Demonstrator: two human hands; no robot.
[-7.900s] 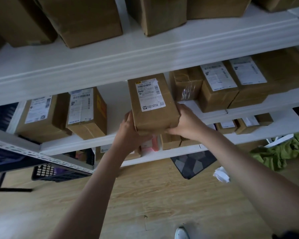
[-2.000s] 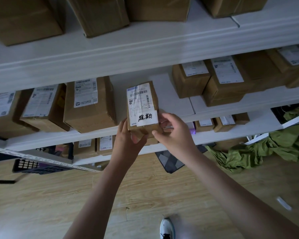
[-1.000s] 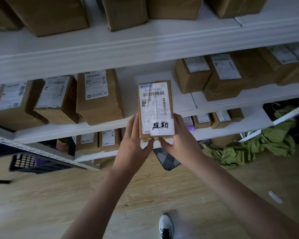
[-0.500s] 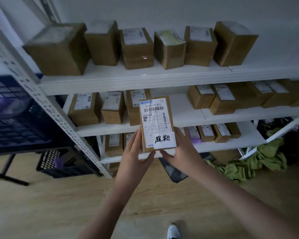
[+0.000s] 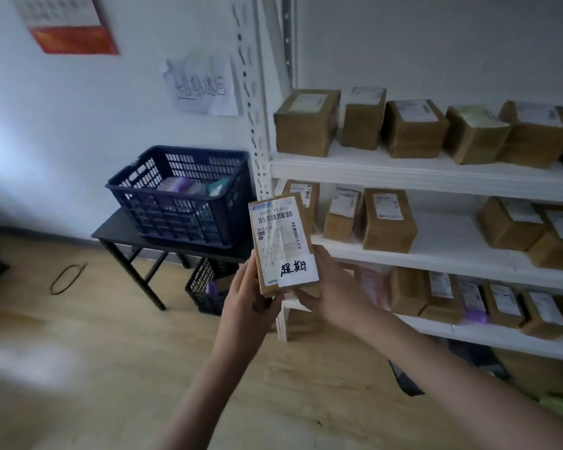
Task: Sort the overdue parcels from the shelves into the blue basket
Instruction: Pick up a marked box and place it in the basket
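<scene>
I hold a small brown parcel (image 5: 281,241) upright in front of me, its white shipping label and a handwritten white sticker facing me. My left hand (image 5: 246,295) grips its lower left side and my right hand (image 5: 330,287) grips its lower right side. The blue basket (image 5: 181,194) stands on a small black table (image 5: 111,235) to the left of the shelves, with a few purple and teal packages inside. It lies up and left of the parcel.
White shelves (image 5: 436,177) on the right carry several brown parcels on three levels. A second dark basket (image 5: 205,287) sits on the floor under the table. A handwritten paper sign (image 5: 202,87) and a calendar (image 5: 65,24) hang on the wall. A black cord loop (image 5: 67,277) lies on the wooden floor.
The parcel has come off the middle shelf in both hands. My view has swung left, away from the shelves, so the blue basket on its table now shows.
</scene>
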